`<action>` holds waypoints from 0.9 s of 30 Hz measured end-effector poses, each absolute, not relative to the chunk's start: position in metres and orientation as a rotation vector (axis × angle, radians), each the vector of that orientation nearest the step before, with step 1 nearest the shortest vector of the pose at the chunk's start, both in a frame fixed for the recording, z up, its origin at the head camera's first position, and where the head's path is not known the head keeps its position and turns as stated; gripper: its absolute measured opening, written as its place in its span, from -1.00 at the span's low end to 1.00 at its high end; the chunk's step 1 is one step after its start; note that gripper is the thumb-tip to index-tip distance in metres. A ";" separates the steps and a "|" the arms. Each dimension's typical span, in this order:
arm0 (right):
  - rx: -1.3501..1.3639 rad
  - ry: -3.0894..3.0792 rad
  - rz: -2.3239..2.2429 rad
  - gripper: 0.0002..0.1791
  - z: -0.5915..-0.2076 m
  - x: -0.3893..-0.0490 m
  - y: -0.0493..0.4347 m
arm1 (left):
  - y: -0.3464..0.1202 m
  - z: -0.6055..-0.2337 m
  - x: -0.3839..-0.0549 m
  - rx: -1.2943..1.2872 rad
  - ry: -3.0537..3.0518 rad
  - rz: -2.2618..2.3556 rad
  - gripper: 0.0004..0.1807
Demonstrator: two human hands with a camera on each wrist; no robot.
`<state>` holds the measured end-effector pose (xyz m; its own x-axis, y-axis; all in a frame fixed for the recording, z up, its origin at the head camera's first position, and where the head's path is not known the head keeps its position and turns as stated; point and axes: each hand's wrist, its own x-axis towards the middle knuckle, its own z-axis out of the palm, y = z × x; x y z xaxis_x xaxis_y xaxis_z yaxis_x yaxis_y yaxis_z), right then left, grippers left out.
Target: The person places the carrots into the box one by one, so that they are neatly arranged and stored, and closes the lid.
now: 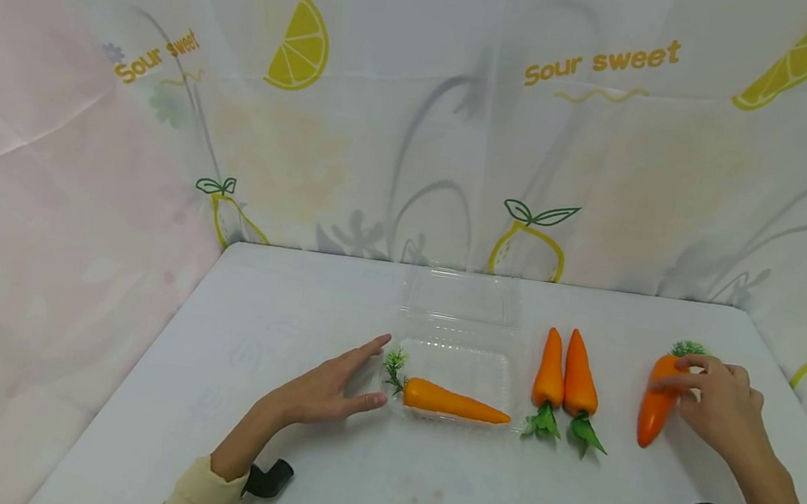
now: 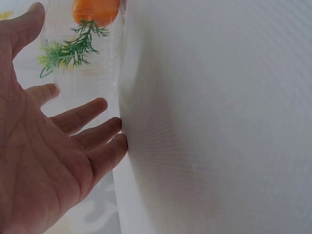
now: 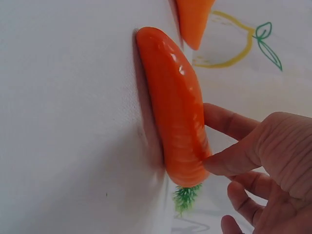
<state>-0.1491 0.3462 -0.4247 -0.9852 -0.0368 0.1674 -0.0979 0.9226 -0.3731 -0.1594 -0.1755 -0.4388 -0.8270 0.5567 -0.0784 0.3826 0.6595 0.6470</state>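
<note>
My right hand (image 1: 721,404) pinches a red-orange toy carrot (image 3: 173,107) near its leafy end, thumb on one side and index finger reaching over it. This carrot lies on the white table, its green tuft (image 1: 689,348) pointing to the back. My left hand (image 1: 330,386), fingers spread and thumb apart, is at the left side of a clear plastic box (image 1: 451,359) with its lid (image 1: 462,297) folded back. Inside the box, along its front, lies a lighter orange carrot (image 1: 456,401), its feathery green leaves (image 2: 73,51) toward my left hand.
Two more orange carrots, one on the left (image 1: 550,371) and one on the right (image 1: 580,379), lie side by side between the box and my right hand, leaves toward the front. A lemon-printed cloth (image 1: 405,118) hangs behind the table (image 1: 277,295).
</note>
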 end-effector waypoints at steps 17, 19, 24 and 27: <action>0.086 -2.778 0.746 -0.65 -0.432 -0.147 0.347 | -0.176 -0.439 -0.159 0.748 2.616 0.918 -0.05; 0.019 -2.816 0.738 -0.57 -0.431 -0.147 0.347 | -0.176 -0.439 -0.159 0.748 2.616 0.923 -0.05; -0.124 -2.882 0.727 -0.41 -0.430 -0.147 0.345 | -0.176 -0.439 -0.159 0.754 2.617 0.924 -0.06; -0.182 -2.901 0.744 -0.32 -0.429 -0.147 0.344 | -0.176 -0.439 -0.159 0.754 2.614 0.926 -0.06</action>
